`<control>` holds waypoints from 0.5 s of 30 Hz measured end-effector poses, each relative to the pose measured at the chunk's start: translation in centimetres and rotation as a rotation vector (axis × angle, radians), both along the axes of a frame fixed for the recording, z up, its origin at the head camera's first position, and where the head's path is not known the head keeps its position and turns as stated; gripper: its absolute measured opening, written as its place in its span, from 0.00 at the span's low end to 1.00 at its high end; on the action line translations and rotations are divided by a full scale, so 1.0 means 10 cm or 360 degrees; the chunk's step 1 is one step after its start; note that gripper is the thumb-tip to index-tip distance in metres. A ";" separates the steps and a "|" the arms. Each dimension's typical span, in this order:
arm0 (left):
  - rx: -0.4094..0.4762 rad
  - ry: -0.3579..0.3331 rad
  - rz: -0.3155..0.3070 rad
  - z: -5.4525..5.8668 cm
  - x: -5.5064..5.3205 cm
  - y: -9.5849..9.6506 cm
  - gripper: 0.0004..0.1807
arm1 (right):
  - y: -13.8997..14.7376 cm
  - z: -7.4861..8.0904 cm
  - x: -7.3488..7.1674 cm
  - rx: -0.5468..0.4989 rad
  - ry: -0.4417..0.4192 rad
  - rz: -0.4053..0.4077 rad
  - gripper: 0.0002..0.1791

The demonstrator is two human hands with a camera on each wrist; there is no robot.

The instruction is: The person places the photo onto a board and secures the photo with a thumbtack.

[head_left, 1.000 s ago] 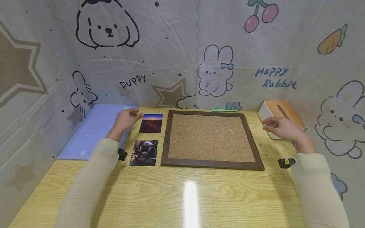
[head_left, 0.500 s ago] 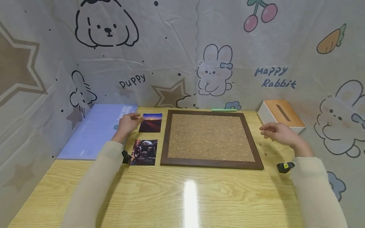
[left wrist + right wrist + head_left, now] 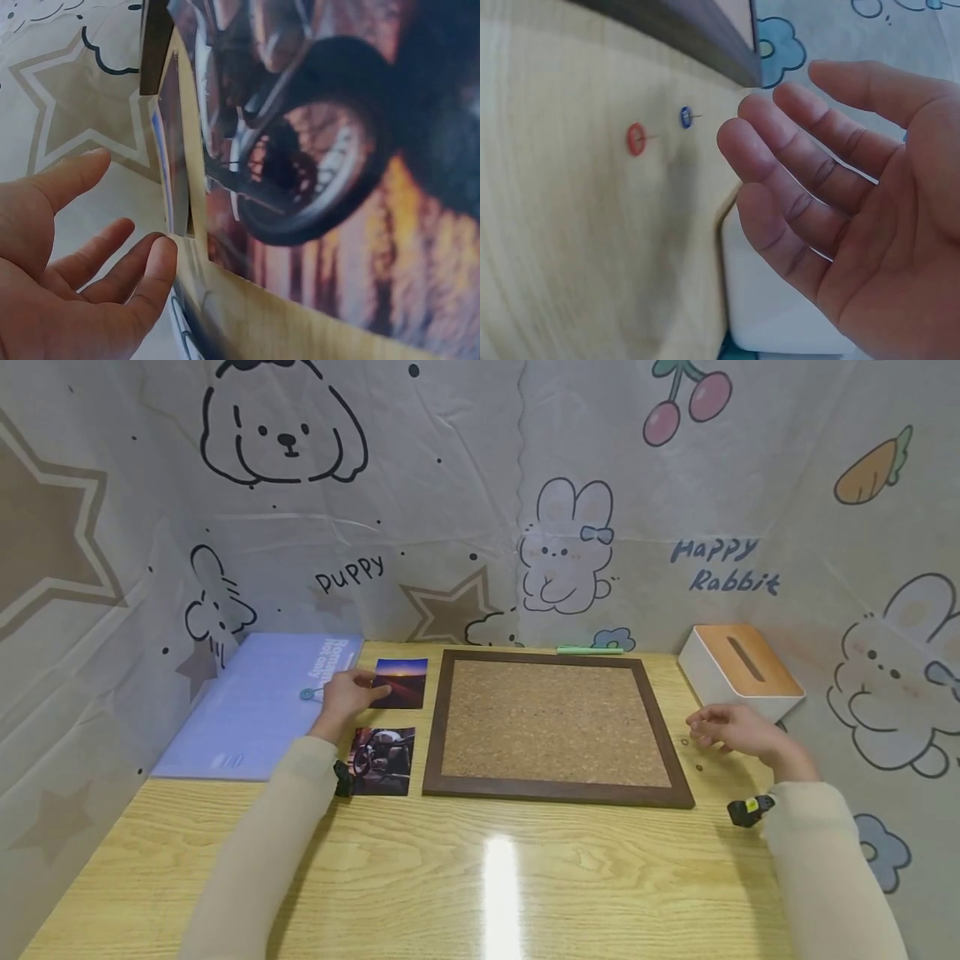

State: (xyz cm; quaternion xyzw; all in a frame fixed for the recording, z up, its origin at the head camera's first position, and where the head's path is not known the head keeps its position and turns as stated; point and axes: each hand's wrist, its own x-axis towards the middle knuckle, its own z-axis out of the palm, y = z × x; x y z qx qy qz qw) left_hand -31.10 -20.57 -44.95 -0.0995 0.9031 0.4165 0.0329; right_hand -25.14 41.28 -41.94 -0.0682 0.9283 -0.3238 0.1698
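My left hand (image 3: 348,697) is at the left edge of a photo of a sunset (image 3: 405,683). In the left wrist view its thumb and fingers are spread apart with nothing between them. A motorcycle photo (image 3: 386,760) lies on the table below the sunset one. Right of both photos is a corkboard (image 3: 555,722) in a dark wooden frame. My right hand (image 3: 738,731), its fingers loosely bent and holding nothing, hovers above two thumbtacks. The right wrist view shows a red thumbtack (image 3: 631,141) and a blue thumbtack (image 3: 685,118) lying points up.
A pale blue document folder (image 3: 240,710) lies at the left beneath my left forearm's far side. Behind the corkboard is a green pen (image 3: 590,650). A white tissue box with a wooden lid (image 3: 757,652) stands at the back right. Printed cloth hangs around the table.
My left hand has moved right and down from over the folder to the sunset photo's edge. The right hand has come down from beside the tissue box toward the thumbtacks.
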 end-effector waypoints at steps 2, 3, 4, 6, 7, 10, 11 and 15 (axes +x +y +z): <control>-0.0009 0.0005 0.0002 -0.02 0.00 0.00 0.31 | 0.03 -0.05 -0.01 -0.0004 -0.0013 -0.0003 0.23; 0.0002 -0.0002 0.0007 -0.04 0.00 0.00 0.31 | 0.05 -0.08 -0.02 -0.0011 -0.0020 -0.0002 0.23; 0.0016 -0.0009 0.0010 -0.05 -0.01 0.00 0.31 | 0.06 -0.10 -0.02 -0.0011 -0.0026 -0.0006 0.23; 0.0045 -0.0027 0.0023 -0.07 -0.01 0.00 0.31 | 0.08 -0.14 -0.03 -0.0014 -0.0035 -0.0012 0.23; 0.0055 -0.0033 0.0028 -0.08 -0.02 0.00 0.31 | 0.09 -0.15 -0.04 -0.0017 -0.0035 -0.0013 0.22; 0.0074 -0.0030 0.0041 -0.11 -0.03 0.01 0.31 | 0.09 -0.20 -0.04 -0.0020 -0.0036 -0.0018 0.21; 0.0083 -0.0026 0.0050 -0.11 -0.03 0.01 0.31 | 0.09 -0.21 -0.04 -0.0024 -0.0035 -0.0020 0.21; 0.0092 -0.0004 0.0076 -0.13 -0.03 0.05 0.31 | 0.07 -0.25 -0.04 -0.0038 -0.0045 -0.0032 0.19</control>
